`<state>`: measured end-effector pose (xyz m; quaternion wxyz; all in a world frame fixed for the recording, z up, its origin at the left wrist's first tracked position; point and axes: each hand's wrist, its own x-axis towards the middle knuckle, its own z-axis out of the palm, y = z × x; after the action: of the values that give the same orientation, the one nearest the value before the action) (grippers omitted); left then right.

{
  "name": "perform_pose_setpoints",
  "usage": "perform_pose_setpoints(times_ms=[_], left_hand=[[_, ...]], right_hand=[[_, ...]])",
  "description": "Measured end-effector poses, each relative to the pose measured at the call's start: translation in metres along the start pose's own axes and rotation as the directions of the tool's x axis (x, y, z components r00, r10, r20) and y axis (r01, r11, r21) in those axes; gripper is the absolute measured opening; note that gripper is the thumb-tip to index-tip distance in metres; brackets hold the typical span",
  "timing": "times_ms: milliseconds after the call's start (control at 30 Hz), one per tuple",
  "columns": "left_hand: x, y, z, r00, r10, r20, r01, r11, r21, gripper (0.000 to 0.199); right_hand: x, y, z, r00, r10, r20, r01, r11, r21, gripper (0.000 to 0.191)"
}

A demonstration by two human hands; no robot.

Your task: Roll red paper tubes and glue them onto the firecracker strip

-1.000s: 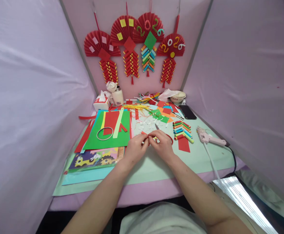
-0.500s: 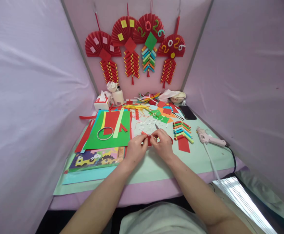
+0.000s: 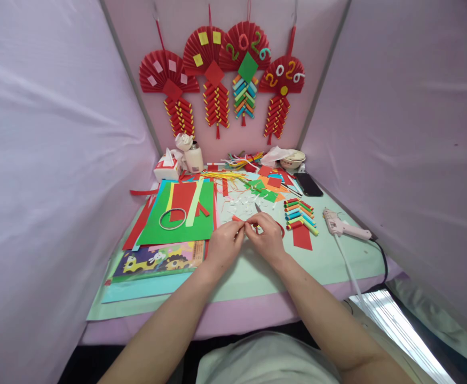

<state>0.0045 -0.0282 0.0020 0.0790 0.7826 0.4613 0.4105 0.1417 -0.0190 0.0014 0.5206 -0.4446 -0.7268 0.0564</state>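
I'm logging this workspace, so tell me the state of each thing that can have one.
Left hand: pinching; grasped item unclear
Right hand: pinching; grasped item unclear
Scissors: partly hidden; open or shut unclear
Paper tubes: rolled, laid in chevrons
Glue gun: lying down; power unclear
Phone: flat, screen dark
Tissue box: open, tissue sticking out
White bottle: upright
Red fans: spread, hanging

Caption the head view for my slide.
Both hands held close together over a craft table, coloured paper rolls and a glue gun at right, four red fan ornaments hanging behind.
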Motion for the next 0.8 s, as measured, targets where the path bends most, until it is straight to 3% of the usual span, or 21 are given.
perform_pose_setpoints(times_ms=[167,367,533,700,800], left_hand=[[-0.001,0.0,0.002,1.0,-0.005,0.013,0.005,0.999,-0.031,0.02],[0.0,-0.002,0.002,0.978,-0.194,-0.079,0.18,0.97,-0.164,0.02],[0.008,-0.012,-0.006,0.901,-0.415,-0.123,0.356,0.872,-0.336,0.02],[0.012,-0.026,-0.007,0.805,-0.58,-0.122,0.444,0.727,-0.524,0.026],[0.012,-0.032,-0.005,0.78,-0.62,-0.087,0.465,0.666,-0.584,0.029]], right_hand=[[-0.001,0.002,0.003,1.0,0.025,-0.01,-0.026,0.999,-0.029,0.01],[0.0,0.007,0.004,0.997,0.075,-0.027,-0.076,0.997,-0.017,0.009],[0.005,0.019,-0.004,0.982,0.151,-0.117,-0.156,0.987,-0.033,0.008],[0.027,0.039,-0.017,0.939,0.231,-0.256,-0.254,0.966,-0.057,0.007],[0.049,0.053,-0.015,0.951,0.233,-0.206,-0.262,0.956,-0.13,0.008]])
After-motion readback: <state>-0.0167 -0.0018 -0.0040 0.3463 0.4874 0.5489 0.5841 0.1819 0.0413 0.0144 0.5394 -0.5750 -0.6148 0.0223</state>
